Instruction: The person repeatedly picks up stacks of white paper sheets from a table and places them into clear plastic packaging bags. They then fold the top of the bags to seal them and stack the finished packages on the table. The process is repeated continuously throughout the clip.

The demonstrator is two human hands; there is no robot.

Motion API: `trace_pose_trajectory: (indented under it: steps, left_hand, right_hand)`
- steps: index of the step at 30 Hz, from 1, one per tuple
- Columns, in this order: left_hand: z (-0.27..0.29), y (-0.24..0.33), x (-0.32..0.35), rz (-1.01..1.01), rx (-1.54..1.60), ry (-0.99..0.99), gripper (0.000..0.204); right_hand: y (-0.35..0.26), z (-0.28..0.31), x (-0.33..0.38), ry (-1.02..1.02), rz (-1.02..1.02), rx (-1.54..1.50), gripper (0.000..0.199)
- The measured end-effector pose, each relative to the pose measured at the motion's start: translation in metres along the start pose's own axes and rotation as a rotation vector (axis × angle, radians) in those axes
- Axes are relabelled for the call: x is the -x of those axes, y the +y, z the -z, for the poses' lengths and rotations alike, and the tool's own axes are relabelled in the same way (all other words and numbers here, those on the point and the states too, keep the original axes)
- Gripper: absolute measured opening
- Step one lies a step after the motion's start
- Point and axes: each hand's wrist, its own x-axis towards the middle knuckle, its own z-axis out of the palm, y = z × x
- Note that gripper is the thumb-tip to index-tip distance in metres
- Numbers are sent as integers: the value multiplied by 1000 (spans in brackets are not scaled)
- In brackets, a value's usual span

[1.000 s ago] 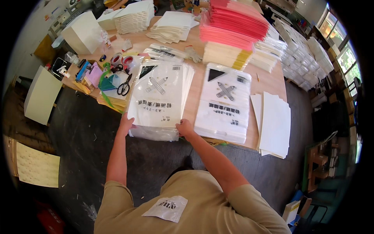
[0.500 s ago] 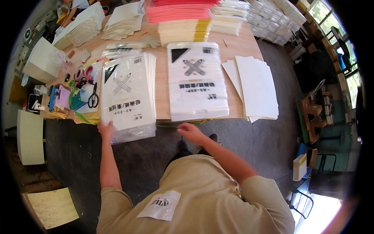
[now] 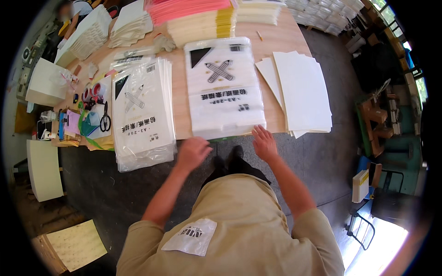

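A stack of clear printed plastic bags lies flat at the table's front edge, with a crossed-pencils design and a black corner. At its lower right corner, my right hand has its fingers apart, the tips at the bags' edge. My left hand is just in front of the table, between that stack and the filled packs; motion smears its fingers. To the left, a pile of packs of white paper in the same printed bags overhangs the front edge, touched by neither hand.
Loose white paper sheets lie right of the bags. Black scissors, tape rolls and a green strap clutter the left side. Pink-topped paper stacks and a work glove sit farther back. Another person is at far left.
My left hand has let go of the filled packs and moved right. My right hand has risen rightward to the bag stack's lower corner, its fingers now spread. The view has shifted slightly.
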Motion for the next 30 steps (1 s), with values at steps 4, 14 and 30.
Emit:
trace_pose_trajectory:
  steps: [4,14,30]
  left_hand:
    - [-70,8,-29,0,-242,21,31]
    - [-72,-15,-57,260,-63,-271,11]
    - [0,20,-165,561,403,-280,29]
  right_hand:
    - [4,-4,-11,-28,44,10,41]
    - [21,3,-23,-139,26,-169,38]
    - [-32,40,-110,-408,-729,-1478,40]
